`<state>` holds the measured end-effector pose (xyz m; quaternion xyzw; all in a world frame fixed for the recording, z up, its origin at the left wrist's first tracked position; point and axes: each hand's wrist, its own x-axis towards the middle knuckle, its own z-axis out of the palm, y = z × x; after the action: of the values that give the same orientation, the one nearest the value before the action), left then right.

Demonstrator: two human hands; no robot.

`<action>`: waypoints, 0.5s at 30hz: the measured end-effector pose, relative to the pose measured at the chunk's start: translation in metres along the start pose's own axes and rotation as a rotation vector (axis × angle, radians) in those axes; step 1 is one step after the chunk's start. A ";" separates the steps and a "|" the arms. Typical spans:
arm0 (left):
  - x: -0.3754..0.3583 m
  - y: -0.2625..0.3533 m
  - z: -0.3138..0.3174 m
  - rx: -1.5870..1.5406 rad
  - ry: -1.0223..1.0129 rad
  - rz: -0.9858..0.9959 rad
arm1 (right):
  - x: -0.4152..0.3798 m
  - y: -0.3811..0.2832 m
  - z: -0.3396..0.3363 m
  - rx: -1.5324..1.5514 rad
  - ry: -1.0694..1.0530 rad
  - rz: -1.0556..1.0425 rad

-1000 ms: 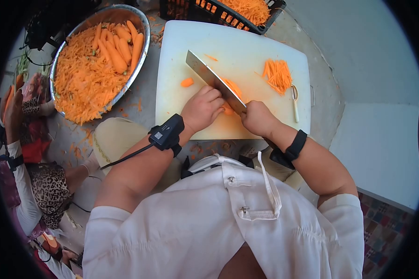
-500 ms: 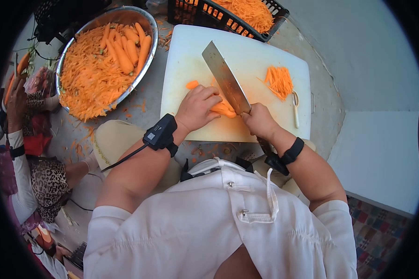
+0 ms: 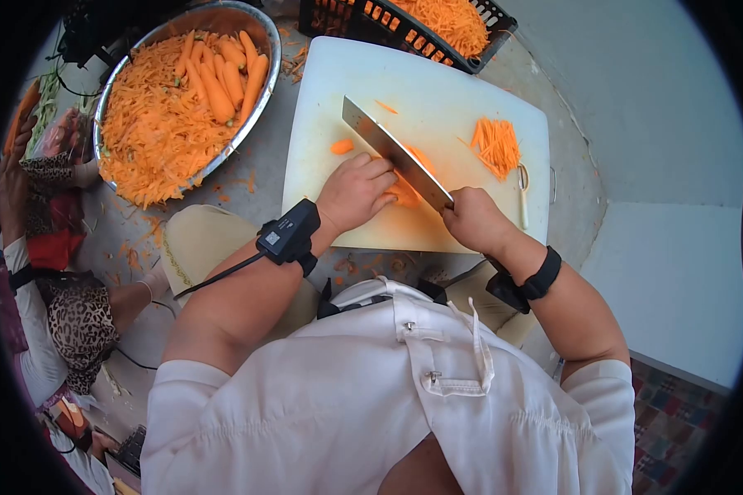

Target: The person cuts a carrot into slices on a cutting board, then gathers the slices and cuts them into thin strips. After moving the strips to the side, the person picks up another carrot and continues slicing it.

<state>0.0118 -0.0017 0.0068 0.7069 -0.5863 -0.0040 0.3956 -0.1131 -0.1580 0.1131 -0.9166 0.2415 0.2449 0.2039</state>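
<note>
My right hand (image 3: 475, 219) is closed round the handle of a broad cleaver (image 3: 395, 151), whose blade slants up and left across the white cutting board (image 3: 330, 82). My left hand (image 3: 357, 191) has its fingers curled down on carrot slices (image 3: 402, 195), close against the near side of the blade. Some of the slices are hidden by the hand and the blade. A short carrot piece (image 3: 342, 146) lies just beyond the left hand. To the right on the board are a heap of carrot strips (image 3: 496, 148) and a peeler (image 3: 523, 196) with a pale handle.
A metal basin (image 3: 270, 82) of carrot shreds and whole peeled carrots (image 3: 220, 92) stands at the upper left. Behind the board is a black crate (image 3: 371, 29) with more shreds. Another person's arm (image 3: 15, 198) shows at the left edge. Peelings litter the floor.
The cleaver has turned to a flatter slant, its tip shifting left and nearer, and the right hand has moved slightly right. A carrot sliver now lies beyond the blade. My left hand stays nearly in place.
</note>
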 end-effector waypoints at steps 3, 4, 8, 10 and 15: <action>-0.001 0.002 0.001 0.016 -0.010 -0.014 | 0.000 0.000 0.003 -0.038 -0.010 0.012; -0.001 0.003 0.001 0.019 -0.017 -0.024 | -0.001 -0.001 0.004 -0.043 -0.016 0.022; -0.001 0.004 0.003 0.031 -0.035 -0.040 | -0.002 -0.006 0.001 -0.047 -0.039 0.031; -0.002 0.004 0.004 0.035 -0.020 -0.026 | 0.000 -0.006 0.002 -0.057 -0.065 0.050; -0.001 0.004 0.004 0.057 -0.001 0.003 | 0.013 0.009 0.031 -0.024 0.044 -0.016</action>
<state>0.0058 -0.0032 0.0057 0.7171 -0.5875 0.0130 0.3747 -0.1191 -0.1547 0.0791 -0.9260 0.2357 0.2260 0.1894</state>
